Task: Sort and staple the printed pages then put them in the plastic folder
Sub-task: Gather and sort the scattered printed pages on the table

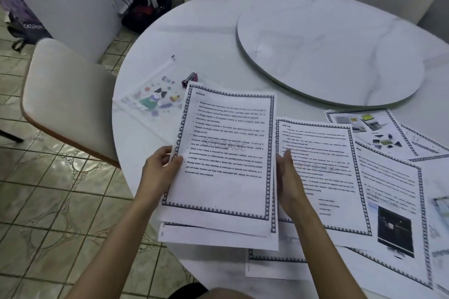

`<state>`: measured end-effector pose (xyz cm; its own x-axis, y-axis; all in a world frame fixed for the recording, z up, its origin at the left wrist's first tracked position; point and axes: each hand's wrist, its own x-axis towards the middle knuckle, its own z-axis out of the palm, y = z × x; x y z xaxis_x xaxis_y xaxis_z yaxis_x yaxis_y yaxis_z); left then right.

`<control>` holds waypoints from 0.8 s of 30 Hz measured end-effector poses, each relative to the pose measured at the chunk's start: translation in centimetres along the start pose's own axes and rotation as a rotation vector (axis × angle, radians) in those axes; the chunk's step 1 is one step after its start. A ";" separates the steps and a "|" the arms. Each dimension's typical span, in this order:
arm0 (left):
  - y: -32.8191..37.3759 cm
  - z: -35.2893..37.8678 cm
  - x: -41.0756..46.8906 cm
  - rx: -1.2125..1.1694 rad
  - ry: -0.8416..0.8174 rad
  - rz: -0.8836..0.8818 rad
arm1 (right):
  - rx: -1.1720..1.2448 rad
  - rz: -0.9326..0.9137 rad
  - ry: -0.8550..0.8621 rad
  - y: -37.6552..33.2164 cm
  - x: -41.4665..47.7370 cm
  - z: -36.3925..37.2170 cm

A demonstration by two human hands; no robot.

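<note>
While the sorting is judged to be unfinished, a stack (218, 165) of pages is held over the near edge of the counter (218, 36), its long axis running away from the person and leaning a little to the right at the top. The stack's left edge is pinched by the left hand (159, 165), thumb on the top sheet. The right hand (290, 184) is set edge-on against the stack's right side, its fingers (288, 160) straight and released, nothing being grasped by them.

The coming move is thought to turn on what lies to the right: the loose pages (325, 177) are spread flat on the counter just beside and partly under the right hand, overlapping one another. Their long axes are roughly parallel with the stack's, so the nearest sheet could be reached by the right hand without the stack being let go. The stapler (190, 79) is seen just beyond the stack's top left corner, and the folder (150, 99) lies flat to the left of it, both on the left hand's side and well apart from the right. Those two would be wanted only once the loose pages are gathered.
</note>
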<state>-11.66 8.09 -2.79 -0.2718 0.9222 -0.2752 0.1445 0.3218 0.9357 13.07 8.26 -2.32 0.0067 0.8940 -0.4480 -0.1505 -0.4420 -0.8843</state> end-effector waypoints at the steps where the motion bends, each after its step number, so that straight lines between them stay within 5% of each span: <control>1: -0.2 0.1 0.0 0.036 0.010 0.005 | -0.040 -0.028 -0.019 0.1 -0.1 0.2; 6: 1.3 0.8 -0.6 0.090 0.149 0.251 | -0.245 -0.360 -0.029 -1.8 -0.6 2.5; 12: 5.1 1.1 -2.0 -0.105 0.282 0.563 | -0.196 -0.703 0.024 -4.1 -1.5 4.7; 24: -0.3 1.8 -2.0 0.228 0.258 0.339 | -0.276 -0.485 0.022 0.7 0.4 4.0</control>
<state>-9.50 6.52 -2.92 -0.3960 0.9094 0.1274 0.4624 0.0776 0.8833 8.97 8.57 -2.60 0.0316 0.9993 0.0187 0.1398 0.0141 -0.9901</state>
